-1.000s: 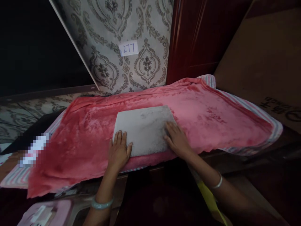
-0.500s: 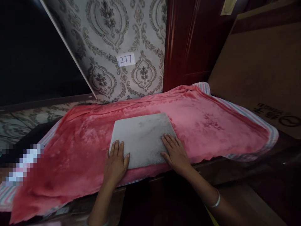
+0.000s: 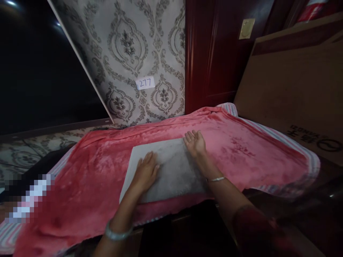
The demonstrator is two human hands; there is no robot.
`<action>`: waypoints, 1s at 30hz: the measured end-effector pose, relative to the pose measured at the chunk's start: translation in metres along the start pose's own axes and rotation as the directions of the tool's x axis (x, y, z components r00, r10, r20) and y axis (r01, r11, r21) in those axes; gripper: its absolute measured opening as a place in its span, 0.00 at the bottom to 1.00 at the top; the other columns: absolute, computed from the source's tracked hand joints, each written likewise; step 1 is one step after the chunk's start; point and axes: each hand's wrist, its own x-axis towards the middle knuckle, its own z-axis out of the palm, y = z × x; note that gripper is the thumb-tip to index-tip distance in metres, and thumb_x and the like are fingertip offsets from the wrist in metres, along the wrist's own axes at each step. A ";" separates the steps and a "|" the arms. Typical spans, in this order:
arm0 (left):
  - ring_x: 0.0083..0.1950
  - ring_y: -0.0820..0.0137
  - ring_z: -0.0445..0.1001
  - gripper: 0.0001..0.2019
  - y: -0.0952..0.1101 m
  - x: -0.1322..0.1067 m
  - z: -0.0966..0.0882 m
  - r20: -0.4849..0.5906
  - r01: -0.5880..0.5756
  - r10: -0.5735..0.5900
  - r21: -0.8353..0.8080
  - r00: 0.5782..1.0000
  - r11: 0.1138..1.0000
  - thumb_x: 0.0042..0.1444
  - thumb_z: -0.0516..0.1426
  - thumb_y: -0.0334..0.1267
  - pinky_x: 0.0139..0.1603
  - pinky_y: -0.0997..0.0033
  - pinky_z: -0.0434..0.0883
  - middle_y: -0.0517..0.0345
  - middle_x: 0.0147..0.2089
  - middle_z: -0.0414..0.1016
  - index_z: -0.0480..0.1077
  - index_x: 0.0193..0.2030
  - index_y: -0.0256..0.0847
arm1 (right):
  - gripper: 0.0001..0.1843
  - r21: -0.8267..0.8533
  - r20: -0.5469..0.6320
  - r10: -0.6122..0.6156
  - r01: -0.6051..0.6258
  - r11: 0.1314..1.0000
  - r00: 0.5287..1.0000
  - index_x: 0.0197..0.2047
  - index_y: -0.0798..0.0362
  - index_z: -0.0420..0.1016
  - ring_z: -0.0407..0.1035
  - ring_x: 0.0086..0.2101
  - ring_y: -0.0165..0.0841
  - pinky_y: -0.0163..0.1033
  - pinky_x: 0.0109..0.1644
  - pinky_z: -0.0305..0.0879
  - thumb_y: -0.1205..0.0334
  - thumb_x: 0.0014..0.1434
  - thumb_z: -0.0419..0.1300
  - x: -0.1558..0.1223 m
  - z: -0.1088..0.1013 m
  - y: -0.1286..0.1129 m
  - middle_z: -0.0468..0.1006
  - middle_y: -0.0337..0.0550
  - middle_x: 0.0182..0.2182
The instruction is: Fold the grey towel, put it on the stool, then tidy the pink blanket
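I see my left hand (image 3: 146,174) moved inward over the flat grey piece (image 3: 175,175), fingers extended, contact unclear | right hand (image 3: 196,143) turned palm-up at its far right corner, fingers spread, empty | piece lies mid red blanket (image 3: 93,185) | only left palm faces it now

I've moved my left hand (image 3: 146,173) off the near left corner of the flat grey piece (image 3: 175,171), leaving that corner uncovered, and in over its left half. My right hand (image 3: 195,143) has gone up to its far right corner, closer to the pink blanket's (image 3: 88,175) far edge, palm now turned up.
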 end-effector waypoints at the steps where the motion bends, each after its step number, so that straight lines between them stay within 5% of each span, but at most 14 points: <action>1: 0.76 0.60 0.54 0.27 0.011 0.019 -0.004 0.036 -0.039 0.040 -0.026 0.999 0.999 0.66 0.48 0.37 0.73 0.47 0.57 0.44 0.74 0.56 0.58 0.72 0.40 | 0.38 0.037 -0.049 0.038 -0.037 0.999 0.998 0.74 0.48 0.47 0.61 0.65 0.37 0.55 0.65 0.62 0.38 0.69 0.29 0.011 0.008 0.004 0.54 0.57 0.70; 4: 0.76 0.61 0.54 0.28 0.041 0.073 -0.003 0.115 -0.086 0.094 -0.072 0.989 0.994 0.66 0.48 0.36 0.73 0.51 0.58 0.42 0.75 0.55 0.57 0.73 0.37 | 0.37 0.113 -0.142 0.105 -0.089 0.990 0.984 0.73 0.49 0.44 0.60 0.65 0.35 0.53 0.65 0.61 0.41 0.69 0.27 0.027 0.022 0.021 0.51 0.58 0.71; 7: 0.76 0.58 0.53 0.27 0.060 0.104 0.021 0.091 -0.052 0.056 -0.042 0.994 0.998 0.68 0.47 0.38 0.73 0.45 0.56 0.42 0.75 0.54 0.56 0.73 0.37 | 0.35 0.145 -0.155 0.095 -0.072 0.987 0.983 0.72 0.51 0.44 0.59 0.65 0.34 0.52 0.67 0.59 0.44 0.69 0.30 0.023 0.023 0.042 0.50 0.60 0.71; 13: 0.75 0.54 0.54 0.27 0.064 0.103 0.071 0.005 -0.047 0.046 0.048 0.999 0.998 0.69 0.45 0.48 0.72 0.37 0.52 0.45 0.75 0.57 0.58 0.72 0.44 | 0.34 0.166 -0.150 0.010 0.015 0.986 0.989 0.70 0.47 0.47 0.63 0.63 0.35 0.53 0.66 0.60 0.39 0.68 0.36 0.021 0.010 0.072 0.51 0.58 0.71; 19: 0.76 0.52 0.53 0.30 0.059 0.104 0.070 0.013 -0.023 0.022 0.066 1.000 0.998 0.69 0.45 0.53 0.72 0.40 0.53 0.45 0.75 0.55 0.58 0.73 0.45 | 0.34 0.133 -0.139 -0.033 0.051 0.990 0.990 0.71 0.42 0.47 0.63 0.63 0.36 0.56 0.66 0.60 0.37 0.67 0.39 0.028 0.004 0.081 0.53 0.55 0.70; 23: 0.75 0.49 0.53 0.32 0.029 0.105 0.056 0.050 0.053 -0.057 0.087 0.997 0.995 0.68 0.44 0.57 0.71 0.37 0.52 0.42 0.74 0.57 0.58 0.73 0.42 | 0.32 0.149 -0.154 0.001 0.022 0.989 0.988 0.70 0.43 0.48 0.64 0.63 0.36 0.55 0.65 0.61 0.39 0.68 0.40 0.026 0.004 0.078 0.54 0.56 0.70; 27: 0.72 0.48 0.60 0.30 -0.031 0.092 0.042 0.018 0.185 -0.188 0.106 0.982 0.977 0.70 0.43 0.54 0.70 0.38 0.55 0.38 0.71 0.63 0.63 0.69 0.38 | 0.31 0.163 -0.169 0.023 0.005 0.987 0.985 0.68 0.44 0.48 0.65 0.62 0.36 0.55 0.65 0.61 0.40 0.68 0.41 0.026 0.005 0.073 0.55 0.57 0.70; 30: 0.71 0.54 0.61 0.29 -0.071 0.077 0.038 -0.044 0.189 -0.186 0.090 0.982 0.978 0.71 0.40 0.49 0.69 0.48 0.60 0.39 0.69 0.66 0.64 0.68 0.34 | 0.32 0.159 -0.155 0.020 0.005 0.987 0.988 0.69 0.46 0.47 0.65 0.62 0.37 0.54 0.65 0.62 0.40 0.69 0.40 0.025 0.005 0.072 0.53 0.60 0.70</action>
